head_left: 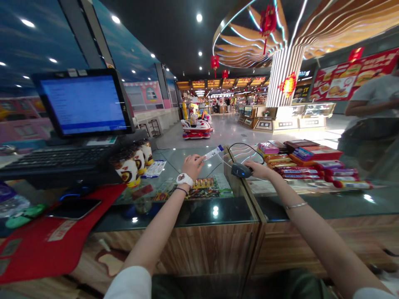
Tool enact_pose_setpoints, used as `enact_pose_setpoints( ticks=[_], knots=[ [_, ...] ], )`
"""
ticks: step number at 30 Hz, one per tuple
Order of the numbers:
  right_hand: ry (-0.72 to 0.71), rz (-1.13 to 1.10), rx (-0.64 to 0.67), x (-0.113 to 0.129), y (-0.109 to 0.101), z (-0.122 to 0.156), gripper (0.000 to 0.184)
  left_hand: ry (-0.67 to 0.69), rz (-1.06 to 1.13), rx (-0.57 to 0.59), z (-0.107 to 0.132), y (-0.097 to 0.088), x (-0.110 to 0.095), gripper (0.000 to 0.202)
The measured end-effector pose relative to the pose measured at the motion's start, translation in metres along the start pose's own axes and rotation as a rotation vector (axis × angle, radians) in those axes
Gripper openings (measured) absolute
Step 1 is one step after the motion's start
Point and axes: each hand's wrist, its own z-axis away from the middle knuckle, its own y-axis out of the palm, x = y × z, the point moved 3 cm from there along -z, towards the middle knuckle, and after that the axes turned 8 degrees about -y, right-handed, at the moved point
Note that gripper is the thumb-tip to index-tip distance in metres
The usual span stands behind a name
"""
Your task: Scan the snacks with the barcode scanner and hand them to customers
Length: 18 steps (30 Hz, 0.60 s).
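Our left hand (191,166) pinches a white-and-blue slip (213,153) between its fingertips, and our right hand (260,169) curls its fingers over a dark corded barcode scanner (240,170). Both hover over the glass counter (202,211), with its front edge near us and the shiny mall floor (237,133) opening beyond.

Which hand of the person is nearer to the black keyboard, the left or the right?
Left. The left hand sits right of the black keyboard, with cup-shaped packs between them. The right hand, on a handheld scanner, is farther off, beyond the left hand.

Scanner (240,170) under right hand (260,169), narrow gap leftward
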Motion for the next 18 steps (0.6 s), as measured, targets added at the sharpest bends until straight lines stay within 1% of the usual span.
enact_pose_setpoints(
  ticks=[3, 5, 6, 8, 11, 14, 16, 18],
  knots=[
    [0.039, -0.037, 0.049, -0.003, 0.001, -0.004, 0.057, 0.000, -0.024, -0.004, 0.008, -0.016, 0.011, 0.029],
    [0.051, -0.022, -0.018, 0.004, -0.004, -0.013, 0.060, -0.002, -0.049, -0.002, 0.015, -0.027, 0.022, 0.028],
    [0.040, -0.005, -0.064, 0.012, -0.007, -0.020, 0.062, -0.006, -0.062, -0.004, 0.018, -0.032, 0.028, 0.029],
    [-0.025, 0.033, -0.131, 0.036, -0.011, -0.039, 0.064, -0.020, -0.093, -0.017, 0.024, -0.043, 0.040, 0.029],
    [-0.151, 0.028, -0.186, 0.083, -0.005, -0.079, 0.063, -0.065, -0.133, -0.045, 0.030, -0.055, 0.056, 0.027],
    [-0.236, -0.052, -0.182, 0.129, 0.018, -0.125, 0.063, -0.152, -0.171, -0.057, 0.035, -0.061, 0.070, 0.022],
    [-0.270, -0.100, -0.150, 0.153, 0.042, -0.153, 0.064, -0.216, -0.203, -0.051, 0.038, -0.064, 0.080, 0.020],
    [-0.279, -0.143, -0.100, 0.172, 0.070, -0.179, 0.065, -0.277, -0.245, -0.032, 0.041, -0.066, 0.090, 0.019]
  ],
)
